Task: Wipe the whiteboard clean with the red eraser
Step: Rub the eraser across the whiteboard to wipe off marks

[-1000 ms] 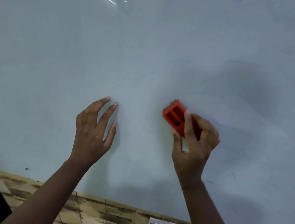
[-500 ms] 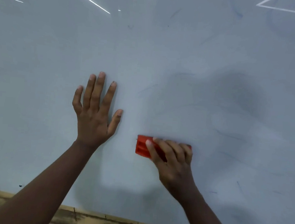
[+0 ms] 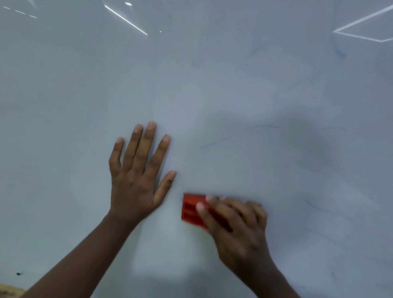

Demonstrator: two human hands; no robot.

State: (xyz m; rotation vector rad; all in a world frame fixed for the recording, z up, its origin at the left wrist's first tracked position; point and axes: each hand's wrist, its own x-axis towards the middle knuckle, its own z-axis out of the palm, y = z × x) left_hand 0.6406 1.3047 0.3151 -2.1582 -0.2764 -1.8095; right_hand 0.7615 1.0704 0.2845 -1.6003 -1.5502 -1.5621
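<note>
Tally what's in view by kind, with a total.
Hands: 2, left hand flat on the board, right hand gripping the eraser
Red eraser: 1
Whiteboard: 1
Total: 4

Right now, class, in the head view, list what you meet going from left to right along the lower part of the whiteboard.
Small dark spot → left hand, flat on the whiteboard → red eraser → right hand gripping the eraser → faint blue marks.
</note>
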